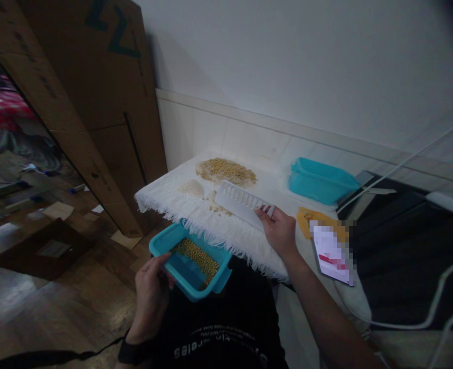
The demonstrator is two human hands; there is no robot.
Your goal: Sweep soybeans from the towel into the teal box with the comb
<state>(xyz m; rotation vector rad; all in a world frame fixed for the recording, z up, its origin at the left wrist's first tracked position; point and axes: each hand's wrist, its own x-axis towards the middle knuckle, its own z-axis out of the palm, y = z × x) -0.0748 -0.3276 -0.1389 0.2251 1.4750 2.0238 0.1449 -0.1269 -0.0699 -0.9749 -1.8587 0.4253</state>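
Note:
My left hand (151, 289) grips the near left rim of a teal plastic basin (190, 292), held below the front edge of the table. Yellowish beans (198, 256) lie along one side of its floor. In my right hand (278, 230) is a white slotted plastic strip (240, 202), resting on or just above the cloth; I cannot tell which. Beyond the strip spreads a pile of beans (226, 170), with a few loose ones near its lower edge. A small heap of pale grains (191, 187) sits to the left.
A fringed white cloth (161, 192) covers the table. Toward the right are another teal basin (322, 182), an orange-yellow item (305, 220) and a phone (332, 256). White cables (437, 287) cross the dark surface there. A tall cardboard box (107, 113) stands left, against the wall.

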